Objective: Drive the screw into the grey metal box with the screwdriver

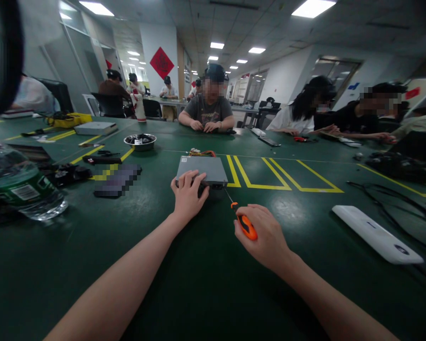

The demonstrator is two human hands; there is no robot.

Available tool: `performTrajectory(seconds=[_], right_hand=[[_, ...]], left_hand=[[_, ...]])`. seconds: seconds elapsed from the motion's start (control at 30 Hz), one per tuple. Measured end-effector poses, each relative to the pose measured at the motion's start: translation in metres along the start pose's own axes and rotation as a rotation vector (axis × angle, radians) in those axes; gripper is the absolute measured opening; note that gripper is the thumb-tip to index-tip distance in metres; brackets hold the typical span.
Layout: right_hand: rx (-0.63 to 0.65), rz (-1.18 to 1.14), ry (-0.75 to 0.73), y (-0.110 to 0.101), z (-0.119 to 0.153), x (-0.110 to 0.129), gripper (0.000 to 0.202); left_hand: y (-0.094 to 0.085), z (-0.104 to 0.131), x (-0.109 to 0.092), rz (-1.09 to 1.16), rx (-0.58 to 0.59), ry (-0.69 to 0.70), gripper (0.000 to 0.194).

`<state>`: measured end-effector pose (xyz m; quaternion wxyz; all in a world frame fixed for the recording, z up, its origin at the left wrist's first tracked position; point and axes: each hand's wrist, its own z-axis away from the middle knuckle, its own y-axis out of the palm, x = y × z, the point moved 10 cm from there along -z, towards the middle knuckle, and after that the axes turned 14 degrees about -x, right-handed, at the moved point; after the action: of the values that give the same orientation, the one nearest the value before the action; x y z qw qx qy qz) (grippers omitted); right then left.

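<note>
A flat grey metal power supply [208,169] with a bundle of coloured wires [202,152] at its far side lies on the green table. My left hand [190,192] grips its near left part, fingers over the top and thumb down at the front side. In my right hand [264,232] is a screwdriver [247,226] with an orange and black handle. Its thin shaft points up and left to the near right corner of the power supply. Whether the tip touches a screw there is too small to tell.
Left of my hands lie a dark phone [118,181] and a large water bottle [19,182]. A metal bowl [140,141] with small dark parts stands farther back. On the right are a white oblong device [376,233] and black cables [399,208]. A person [209,106] sits opposite.
</note>
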<state>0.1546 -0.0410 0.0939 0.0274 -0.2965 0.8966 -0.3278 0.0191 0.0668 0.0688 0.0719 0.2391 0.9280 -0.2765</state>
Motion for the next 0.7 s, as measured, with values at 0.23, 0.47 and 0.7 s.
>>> performTrajectory(seconds=[0.23, 0.47, 0.7], right_hand=[[0.029, -0.001, -0.019, 0.002, -0.001, 0.007, 0.018], [-0.003, 0.001, -0.034, -0.001, 0.0, 0.004, 0.013], [0.097, 0.061, -0.044, 0.009, 0.003, 0.009, 0.023]], left_hand=[[0.001, 0.0, 0.001, 0.0, -0.005, 0.001, 0.035], [0.0, 0.0, 0.0, -0.007, -0.015, 0.005, 0.034], [-0.001, 0.0, 0.0, -0.016, -0.02, 0.003, 0.033]])
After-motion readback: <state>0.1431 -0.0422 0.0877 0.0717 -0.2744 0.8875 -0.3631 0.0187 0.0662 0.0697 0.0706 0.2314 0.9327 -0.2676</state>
